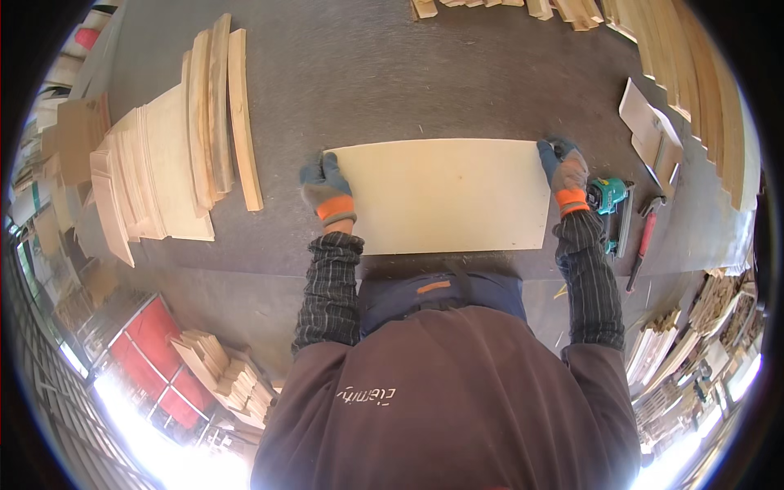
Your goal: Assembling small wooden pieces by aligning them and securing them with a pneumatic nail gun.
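A pale rectangular plywood panel (445,194) lies flat on the dark grey workbench (367,90) right in front of me. My left hand (327,189), in a blue and grey glove with an orange cuff, grips the panel's left edge. My right hand (563,171), gloved the same way, grips the panel's far right corner. Both checked sleeves reach up from the lower edge.
A stack of curved plywood sheets and strips (175,143) sits on the bench to the left. A teal power tool (611,200) and a red-handled tool (643,241) lie at the right. Long wooden boards (702,90) and small panels (653,135) line the far right. More wood pieces (224,371) are stacked below left.
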Available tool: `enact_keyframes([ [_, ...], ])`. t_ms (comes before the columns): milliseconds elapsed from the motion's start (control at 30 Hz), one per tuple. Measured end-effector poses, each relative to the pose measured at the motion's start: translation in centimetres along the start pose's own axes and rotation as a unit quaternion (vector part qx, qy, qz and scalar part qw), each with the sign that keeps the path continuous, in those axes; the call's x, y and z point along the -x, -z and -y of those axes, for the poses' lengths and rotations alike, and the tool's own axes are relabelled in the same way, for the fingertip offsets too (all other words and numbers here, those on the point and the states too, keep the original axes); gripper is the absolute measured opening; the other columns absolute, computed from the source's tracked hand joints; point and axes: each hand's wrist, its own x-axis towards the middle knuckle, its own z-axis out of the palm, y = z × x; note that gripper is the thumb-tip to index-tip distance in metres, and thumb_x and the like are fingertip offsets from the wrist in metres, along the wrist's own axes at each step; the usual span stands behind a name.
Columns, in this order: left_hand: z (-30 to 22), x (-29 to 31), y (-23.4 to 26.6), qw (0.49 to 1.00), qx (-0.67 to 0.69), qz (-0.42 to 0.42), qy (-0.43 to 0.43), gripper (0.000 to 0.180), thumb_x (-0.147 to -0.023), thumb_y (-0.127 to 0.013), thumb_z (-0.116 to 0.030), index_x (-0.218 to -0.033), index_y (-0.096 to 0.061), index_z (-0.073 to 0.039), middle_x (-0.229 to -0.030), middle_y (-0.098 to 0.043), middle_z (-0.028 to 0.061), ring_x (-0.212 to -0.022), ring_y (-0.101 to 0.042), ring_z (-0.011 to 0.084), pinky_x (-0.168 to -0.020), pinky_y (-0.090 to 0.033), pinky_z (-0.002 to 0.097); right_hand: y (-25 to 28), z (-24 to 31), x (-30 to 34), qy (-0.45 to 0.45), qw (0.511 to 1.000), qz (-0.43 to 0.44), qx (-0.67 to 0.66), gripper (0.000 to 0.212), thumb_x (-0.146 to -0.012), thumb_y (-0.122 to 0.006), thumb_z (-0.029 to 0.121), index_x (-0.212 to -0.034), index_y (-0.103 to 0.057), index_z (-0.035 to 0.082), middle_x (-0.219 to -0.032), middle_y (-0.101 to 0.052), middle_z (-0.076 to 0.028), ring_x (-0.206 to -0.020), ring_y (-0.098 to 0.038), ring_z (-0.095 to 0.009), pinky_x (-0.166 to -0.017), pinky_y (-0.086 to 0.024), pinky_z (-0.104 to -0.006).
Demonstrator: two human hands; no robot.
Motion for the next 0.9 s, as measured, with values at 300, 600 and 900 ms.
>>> enact_keyframes([
  [300,1.4,-0.4,-0.9,0.998,0.006,-0.061,-0.024,0.027,-0.098,-0.071,-0.018,-0.111,-0.076,0.005,-0.109,-0.071,0.0172,-0.096,-0.068,0.029,-0.087,-0.056,0.0398,-2.0,1.6,2.5,-0.085,0.983,-0.079,-0.14,0.037,-0.097,-0.078,0.03,-0.123,-0.075,0.004,-0.111,-0.078,-0.018,-0.099,-0.076,-0.028,-0.088,-0.059,-0.0378],
  [600,1.6,-0.5,-1.0,0.998,0.026,-0.054,-0.024,0.026,-0.1,-0.073,-0.02,-0.111,-0.074,0.004,-0.11,-0.075,0.0149,-0.099,-0.07,0.0239,-0.089,-0.057,0.0371,-4.6,2.5,3.9,-0.023,0.966,-0.24,-0.093,0.036,-0.1,-0.074,0.027,-0.127,-0.077,0.003,-0.119,-0.078,-0.018,-0.108,-0.074,-0.027,-0.099,-0.056,-0.0381],
  [900,0.0,0.0,-0.9,0.997,-0.036,-0.052,-0.053,0.026,-0.101,-0.071,-0.022,-0.109,-0.076,0.003,-0.106,-0.072,0.0167,-0.096,-0.067,0.0284,-0.089,-0.054,0.0414,-3.9,2.3,3.8,-0.046,0.96,-0.254,-0.108,0.036,-0.094,-0.079,0.031,-0.122,-0.08,0.008,-0.113,-0.078,-0.016,-0.105,-0.073,-0.031,-0.097,-0.055,-0.0417],
])
